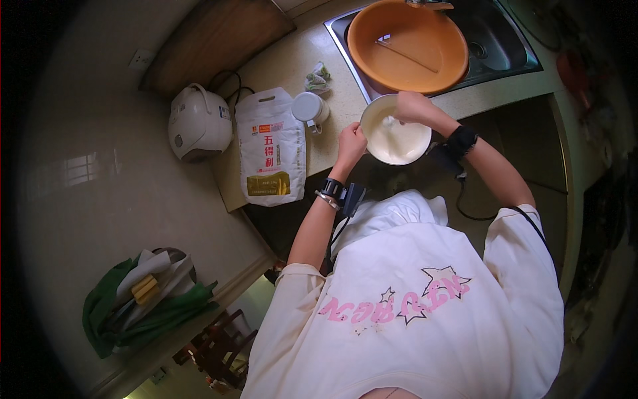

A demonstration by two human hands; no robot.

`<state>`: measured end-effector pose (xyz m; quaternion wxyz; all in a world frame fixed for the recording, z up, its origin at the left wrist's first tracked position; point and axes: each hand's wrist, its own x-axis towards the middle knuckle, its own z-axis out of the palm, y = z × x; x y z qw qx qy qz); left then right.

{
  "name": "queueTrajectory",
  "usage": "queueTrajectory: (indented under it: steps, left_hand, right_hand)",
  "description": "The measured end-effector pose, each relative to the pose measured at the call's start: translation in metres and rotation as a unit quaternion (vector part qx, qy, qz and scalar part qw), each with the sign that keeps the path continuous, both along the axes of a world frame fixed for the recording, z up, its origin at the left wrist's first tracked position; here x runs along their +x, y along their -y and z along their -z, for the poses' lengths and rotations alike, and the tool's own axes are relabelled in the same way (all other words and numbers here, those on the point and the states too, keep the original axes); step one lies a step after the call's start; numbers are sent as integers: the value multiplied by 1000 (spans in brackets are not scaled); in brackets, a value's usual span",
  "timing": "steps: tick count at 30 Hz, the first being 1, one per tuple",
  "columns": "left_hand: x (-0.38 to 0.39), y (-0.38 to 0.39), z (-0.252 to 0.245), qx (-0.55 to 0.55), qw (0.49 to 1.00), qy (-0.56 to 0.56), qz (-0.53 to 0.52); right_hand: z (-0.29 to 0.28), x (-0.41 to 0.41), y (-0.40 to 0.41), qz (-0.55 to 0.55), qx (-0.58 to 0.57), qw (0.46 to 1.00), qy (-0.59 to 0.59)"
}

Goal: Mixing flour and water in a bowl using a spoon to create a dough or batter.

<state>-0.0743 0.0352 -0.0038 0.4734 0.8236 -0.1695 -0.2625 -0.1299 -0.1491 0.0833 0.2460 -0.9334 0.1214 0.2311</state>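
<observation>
A round bowl (398, 144) with a pale, creamy-looking content is held over the front edge of the counter, just below the sink. My left hand (353, 142) grips its left rim. Over the bowl's upper right part is my right hand (414, 107), closed and turned down into it; a small white end of something shows beside the fingers, and what it belongs to is mostly hidden. Both wrists wear black straps with small devices and cables.
An orange plastic basin (408, 45) sits in the steel sink (498, 45). Left on the counter (339, 107) are a white flour bag (271, 149), a lidded white container (310, 107), a small plastic-wrapped bundle (318, 79) and a white rice cooker (199, 122). A wooden board (214, 42) leans behind.
</observation>
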Motion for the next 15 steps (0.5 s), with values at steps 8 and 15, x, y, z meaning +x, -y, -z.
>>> queueTrajectory:
  steps: [8, 15]
  left_hand:
    - [-2, 2, -8, -1, 1000, -4, -7]
    - [-3, 3, -12, -6, 1000, 1, 5]
  right_hand:
    - [51, -11, -15, -51, 34, 998, -17]
    - [10, 0, 6, 26, 140, 990, 16]
